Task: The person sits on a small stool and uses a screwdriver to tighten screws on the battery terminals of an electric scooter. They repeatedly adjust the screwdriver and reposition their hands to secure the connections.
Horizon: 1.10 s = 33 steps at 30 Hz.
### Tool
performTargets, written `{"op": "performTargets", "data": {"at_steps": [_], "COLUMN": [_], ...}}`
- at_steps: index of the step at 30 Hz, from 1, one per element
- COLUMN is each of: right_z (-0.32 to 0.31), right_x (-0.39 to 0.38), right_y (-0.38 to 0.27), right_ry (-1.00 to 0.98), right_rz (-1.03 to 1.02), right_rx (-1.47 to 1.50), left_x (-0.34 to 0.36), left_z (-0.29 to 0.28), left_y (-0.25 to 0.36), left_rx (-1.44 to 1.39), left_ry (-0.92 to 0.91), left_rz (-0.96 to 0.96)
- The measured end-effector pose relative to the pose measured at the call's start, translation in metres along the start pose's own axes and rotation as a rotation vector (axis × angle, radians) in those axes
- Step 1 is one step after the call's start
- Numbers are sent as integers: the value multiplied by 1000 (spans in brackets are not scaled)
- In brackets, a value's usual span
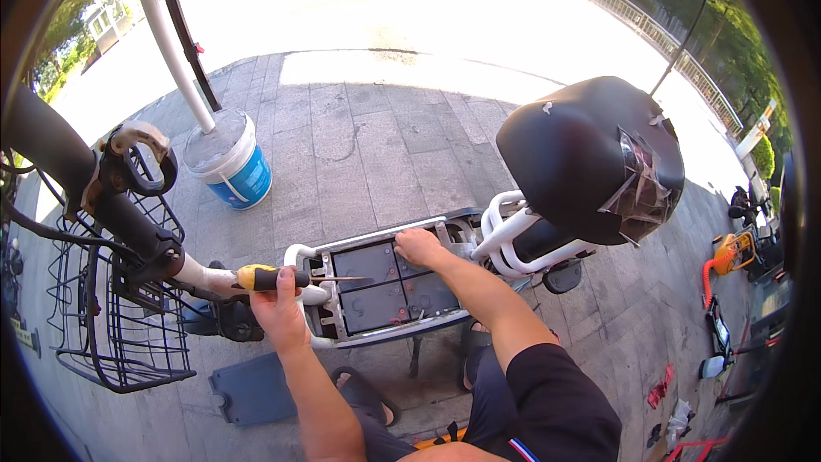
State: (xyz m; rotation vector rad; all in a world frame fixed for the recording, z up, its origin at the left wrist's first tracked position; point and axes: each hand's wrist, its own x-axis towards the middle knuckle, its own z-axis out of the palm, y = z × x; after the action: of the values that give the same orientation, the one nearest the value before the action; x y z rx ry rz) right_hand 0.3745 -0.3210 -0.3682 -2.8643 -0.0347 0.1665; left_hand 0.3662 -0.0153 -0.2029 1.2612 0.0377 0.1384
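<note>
My left hand (284,316) is wrapped round the yellow and black handle of a screwdriver (261,278). Its thin shaft points right, over the open battery compartment of an electric scooter. Dark rectangular batteries (368,301) sit side by side inside the pale metal frame (349,344). At the compartment's far side, my right hand (418,247) reaches down with curled fingers; whatever they pinch is hidden beneath them. Reddish spots, perhaps terminals, show near the batteries' near edge.
The scooter's torn, taped black seat (590,158) rises to the right; its wire basket (120,325) is on the left. A flat dark panel (250,389) lies on the paving by my feet. Beyond stands a white and blue bucket (229,162) holding a pole. Tools and red items lie far right.
</note>
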Motion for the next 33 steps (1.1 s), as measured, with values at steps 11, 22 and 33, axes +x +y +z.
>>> {"op": "performTargets", "data": {"at_steps": [11, 22, 33], "right_z": [0, 8, -19], "right_x": [-2, 1, 8], "right_y": [-3, -7, -27], "right_ry": [79, 71, -80], "right_rz": [-56, -69, 83], "right_rx": [91, -129, -212], "left_x": [-2, -2, -2], "left_z": [3, 0, 1], "left_y": [6, 5, 6], "left_rx": [-30, -59, -30], "left_ry": [-26, -6, -20], "left_rz": [6, 3, 25]}}
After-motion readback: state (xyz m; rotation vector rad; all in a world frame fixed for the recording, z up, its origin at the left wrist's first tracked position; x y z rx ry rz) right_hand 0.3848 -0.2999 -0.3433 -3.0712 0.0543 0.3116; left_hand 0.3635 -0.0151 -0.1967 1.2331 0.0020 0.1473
